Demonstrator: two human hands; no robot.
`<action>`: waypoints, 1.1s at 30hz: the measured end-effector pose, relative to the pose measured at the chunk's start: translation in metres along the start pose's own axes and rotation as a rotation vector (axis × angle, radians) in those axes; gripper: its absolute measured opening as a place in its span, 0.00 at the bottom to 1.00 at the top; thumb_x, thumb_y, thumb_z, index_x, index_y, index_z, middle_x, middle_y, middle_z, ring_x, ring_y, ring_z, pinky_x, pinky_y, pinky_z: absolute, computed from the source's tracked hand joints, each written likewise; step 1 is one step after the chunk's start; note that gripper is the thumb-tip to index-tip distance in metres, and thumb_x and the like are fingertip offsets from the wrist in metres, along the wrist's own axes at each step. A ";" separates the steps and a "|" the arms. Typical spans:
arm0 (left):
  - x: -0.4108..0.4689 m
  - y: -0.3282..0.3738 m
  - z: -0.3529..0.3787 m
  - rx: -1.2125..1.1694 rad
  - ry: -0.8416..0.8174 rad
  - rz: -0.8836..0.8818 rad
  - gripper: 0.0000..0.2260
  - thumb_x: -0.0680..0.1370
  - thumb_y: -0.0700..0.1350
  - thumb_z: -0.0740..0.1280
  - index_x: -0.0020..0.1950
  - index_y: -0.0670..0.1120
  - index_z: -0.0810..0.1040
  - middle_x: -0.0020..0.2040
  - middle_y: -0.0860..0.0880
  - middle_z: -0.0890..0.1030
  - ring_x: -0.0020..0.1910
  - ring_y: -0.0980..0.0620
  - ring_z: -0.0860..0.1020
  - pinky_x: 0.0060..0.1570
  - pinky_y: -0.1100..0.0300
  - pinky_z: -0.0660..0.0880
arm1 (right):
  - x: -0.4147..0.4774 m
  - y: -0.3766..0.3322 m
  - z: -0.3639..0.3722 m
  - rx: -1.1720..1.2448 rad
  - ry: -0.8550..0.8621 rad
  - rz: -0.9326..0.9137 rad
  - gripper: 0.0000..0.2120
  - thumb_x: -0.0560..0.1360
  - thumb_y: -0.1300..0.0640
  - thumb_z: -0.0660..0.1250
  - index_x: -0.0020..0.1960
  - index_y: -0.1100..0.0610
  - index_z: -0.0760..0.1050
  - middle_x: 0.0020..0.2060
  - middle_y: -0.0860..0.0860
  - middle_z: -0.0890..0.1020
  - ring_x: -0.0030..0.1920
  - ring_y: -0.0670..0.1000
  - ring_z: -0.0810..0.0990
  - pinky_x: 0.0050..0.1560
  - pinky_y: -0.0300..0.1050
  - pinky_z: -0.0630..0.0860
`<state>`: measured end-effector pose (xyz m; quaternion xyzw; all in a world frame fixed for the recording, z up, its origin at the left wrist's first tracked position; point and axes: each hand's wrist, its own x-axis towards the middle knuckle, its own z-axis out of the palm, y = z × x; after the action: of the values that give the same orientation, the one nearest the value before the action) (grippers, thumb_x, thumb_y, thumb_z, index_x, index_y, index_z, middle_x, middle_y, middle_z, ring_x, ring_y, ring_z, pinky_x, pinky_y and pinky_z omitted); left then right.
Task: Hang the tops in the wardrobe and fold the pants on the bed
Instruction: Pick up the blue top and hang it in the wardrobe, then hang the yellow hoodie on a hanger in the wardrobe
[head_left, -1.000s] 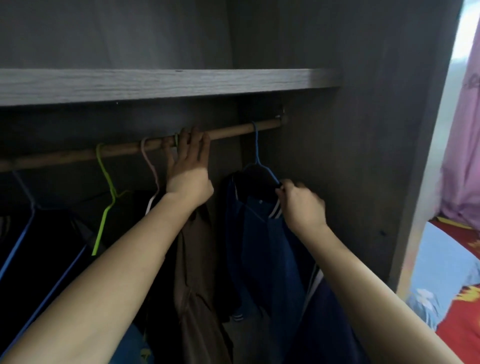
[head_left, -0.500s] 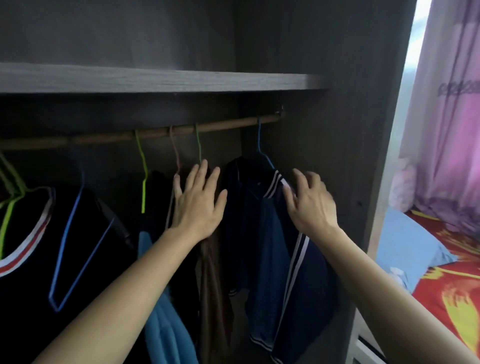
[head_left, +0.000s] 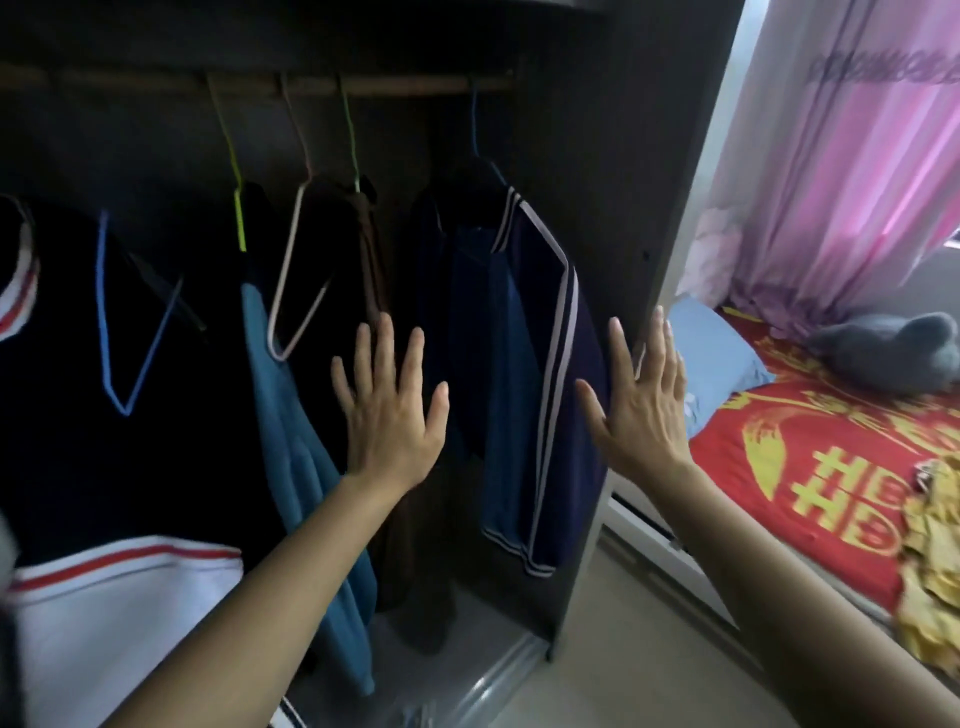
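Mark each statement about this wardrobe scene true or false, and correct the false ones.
1. The left hand and right hand are both open. True.
2. The jacket hangs on a green hanger. False: its hanger is blue.
3. The curtain is pink. True.
4. The right hand grips the rail. False: it holds nothing, well below the rail.
5. A grey toy lies on the bed. True.

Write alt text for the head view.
The left hand and right hand, open with fingers spread and holding nothing, are raised before a wardrobe where a navy jacket and other tops hang on a rail. At right is a red bed with a pink curtain behind.
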<state>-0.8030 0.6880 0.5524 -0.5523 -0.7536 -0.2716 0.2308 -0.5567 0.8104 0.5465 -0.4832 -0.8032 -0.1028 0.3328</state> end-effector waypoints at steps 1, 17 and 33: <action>-0.004 0.010 0.002 -0.004 -0.002 0.009 0.29 0.81 0.56 0.58 0.79 0.47 0.57 0.80 0.42 0.50 0.79 0.43 0.46 0.74 0.37 0.46 | -0.005 0.010 -0.005 0.001 0.005 0.015 0.36 0.81 0.41 0.59 0.81 0.54 0.49 0.79 0.62 0.43 0.79 0.62 0.43 0.78 0.60 0.46; 0.002 0.399 0.116 -0.284 -0.043 0.447 0.29 0.81 0.55 0.55 0.80 0.49 0.54 0.81 0.43 0.48 0.79 0.44 0.46 0.73 0.36 0.44 | -0.115 0.366 -0.103 -0.209 0.060 0.328 0.36 0.80 0.42 0.60 0.81 0.54 0.50 0.79 0.62 0.45 0.79 0.63 0.47 0.77 0.63 0.50; 0.031 0.666 0.342 -0.328 -0.373 0.730 0.30 0.81 0.59 0.52 0.80 0.49 0.53 0.81 0.44 0.47 0.79 0.44 0.45 0.72 0.33 0.45 | -0.153 0.653 -0.057 -0.289 -0.104 0.581 0.39 0.79 0.41 0.61 0.81 0.57 0.48 0.79 0.63 0.44 0.79 0.64 0.49 0.74 0.65 0.55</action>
<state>-0.1905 1.0990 0.4204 -0.8511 -0.4849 -0.1841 0.0811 0.0674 1.0084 0.3908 -0.7391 -0.6246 -0.0917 0.2350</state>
